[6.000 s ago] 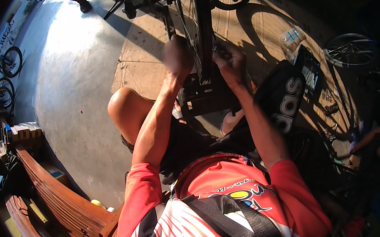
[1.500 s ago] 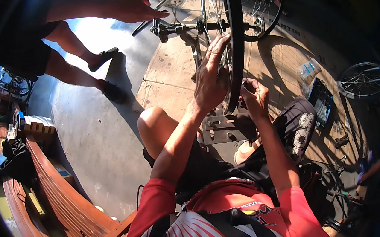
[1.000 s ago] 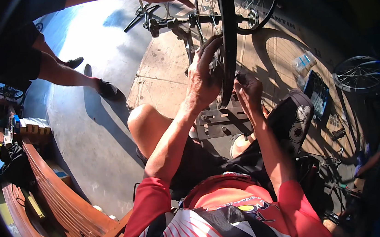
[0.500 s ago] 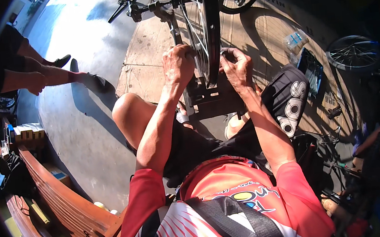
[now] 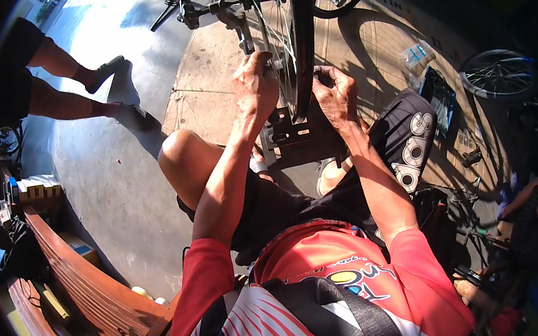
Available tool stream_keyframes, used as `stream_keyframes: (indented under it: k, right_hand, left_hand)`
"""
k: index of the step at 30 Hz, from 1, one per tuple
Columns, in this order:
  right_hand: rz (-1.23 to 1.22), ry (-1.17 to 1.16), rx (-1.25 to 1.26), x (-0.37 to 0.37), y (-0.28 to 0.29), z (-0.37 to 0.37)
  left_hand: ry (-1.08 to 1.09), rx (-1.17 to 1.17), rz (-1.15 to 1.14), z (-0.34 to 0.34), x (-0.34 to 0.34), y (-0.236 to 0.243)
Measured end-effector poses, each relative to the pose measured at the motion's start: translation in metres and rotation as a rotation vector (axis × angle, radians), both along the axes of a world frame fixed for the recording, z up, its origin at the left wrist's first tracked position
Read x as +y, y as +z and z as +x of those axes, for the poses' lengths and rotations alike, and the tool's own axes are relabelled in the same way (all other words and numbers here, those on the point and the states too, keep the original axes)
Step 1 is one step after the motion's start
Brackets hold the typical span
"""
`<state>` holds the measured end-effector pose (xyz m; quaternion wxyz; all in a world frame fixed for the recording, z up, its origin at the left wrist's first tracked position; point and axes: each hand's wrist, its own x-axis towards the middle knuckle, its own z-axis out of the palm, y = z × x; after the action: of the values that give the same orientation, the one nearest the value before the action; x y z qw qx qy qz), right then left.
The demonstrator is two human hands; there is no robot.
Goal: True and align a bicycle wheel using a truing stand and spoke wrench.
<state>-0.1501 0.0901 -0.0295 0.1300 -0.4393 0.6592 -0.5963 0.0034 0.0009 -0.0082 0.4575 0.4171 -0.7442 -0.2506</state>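
Note:
A bicycle wheel (image 5: 303,40) with thin silver spokes stands upright in front of me, mounted in a dark truing stand (image 5: 292,140). My left hand (image 5: 254,91) is closed just left of the spokes, beside the stand's upright; its fingertips are turned away, so I cannot make out what they grip. On the other side, my right hand (image 5: 338,97) is close to the black rim. Its thumb and forefinger are pinched together on something small and dark that I cannot identify.
Flattened cardboard (image 5: 200,77) lies under the stand. To the right are a dark tray (image 5: 439,101), a clear plastic bag (image 5: 416,55) and another wheel (image 5: 500,75). A wooden bench (image 5: 90,272) stands at left. Another person's legs (image 5: 68,100) are at the far left.
My left hand has turned a little, its knuckles lifting slightly beside the spokes. The right hand stays nearly in place. At the far left, the other person's legs have shifted.

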Motion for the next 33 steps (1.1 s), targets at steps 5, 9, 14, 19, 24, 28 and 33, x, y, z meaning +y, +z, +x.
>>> stream_keyframes:
  k: [5,9,14,19,24,28,33]
  right_hand:
    - [0.046,-0.011,-0.026,0.000,-0.002,-0.001]
    - [0.019,-0.001,0.025,-0.002,-0.002,-0.002]
    - [0.002,0.022,0.004,0.002,0.003,-0.001]
    - [0.008,0.042,-0.044,0.003,0.006,0.001]
    - [0.049,0.033,-0.077,0.002,0.003,-0.001]
    - [0.068,0.069,-0.138,0.003,0.001,-0.003]
    - [0.066,0.069,-0.169,0.002,0.001,-0.003]
  left_hand:
    - [-0.050,0.047,0.040,-0.007,-0.003,-0.011]
    - [-0.065,0.058,0.083,-0.009,-0.005,-0.018]
    - [-0.073,0.076,0.040,-0.009,-0.005,-0.022]
    - [-0.052,0.058,-0.032,-0.008,-0.002,-0.017]
    - [-0.069,0.048,0.257,-0.009,0.000,-0.004]
    - [-0.062,-0.006,0.364,-0.010,-0.001,0.000]
    - [-0.077,-0.018,0.329,-0.009,-0.004,-0.005]
